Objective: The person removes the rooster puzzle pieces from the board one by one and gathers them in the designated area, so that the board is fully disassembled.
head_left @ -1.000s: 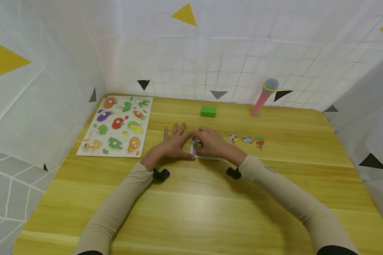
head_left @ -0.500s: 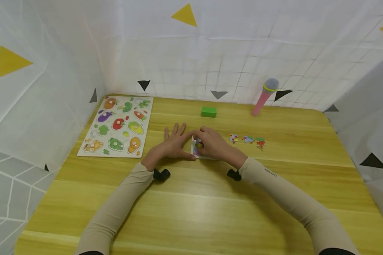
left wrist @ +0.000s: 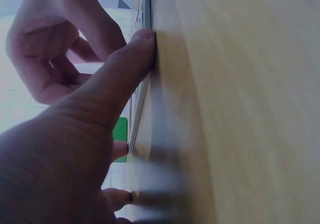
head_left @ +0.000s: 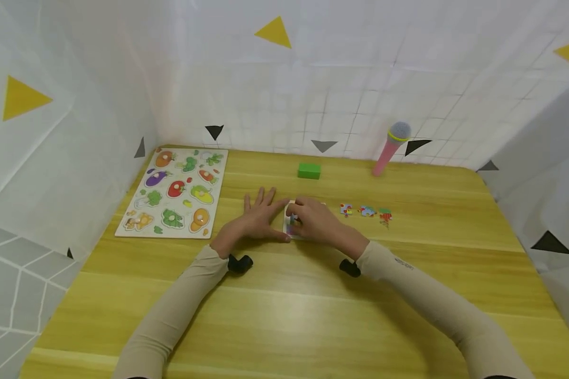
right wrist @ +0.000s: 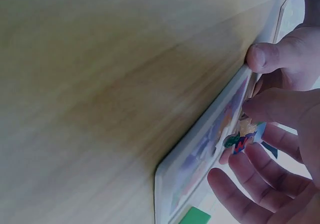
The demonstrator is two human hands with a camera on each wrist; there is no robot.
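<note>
A small puzzle board [right wrist: 162, 184] with a pale rim lies on the table between the two hands. My left hand [head_left: 256, 220] lies at its left side, fingers spread; the thumb [left wrist: 137, 47] is right at the board's near edge. Over the board, my right hand [head_left: 319, 222] pinches a colourful jigsaw piece [right wrist: 246, 134] between thumb and fingers, the piece tilted off the picture. Most of the board is hidden under the right hand in the head view. To the right lie three loose jigsaw pieces, a blue-red one [head_left: 346, 209], a blue one [head_left: 367, 211] and a red-green one [head_left: 385, 215].
A vegetable peg puzzle [head_left: 170, 197] lies at the left of the wooden table [head_left: 284, 310]. Behind the hands stands a green block [head_left: 309, 171]. A pink toy microphone [head_left: 390, 149] is farther right, near the white backdrop.
The head view has tipped slightly upward. My right hand has drawn a little toward the body, uncovering the board's far edge. The left hand stays in place.
</note>
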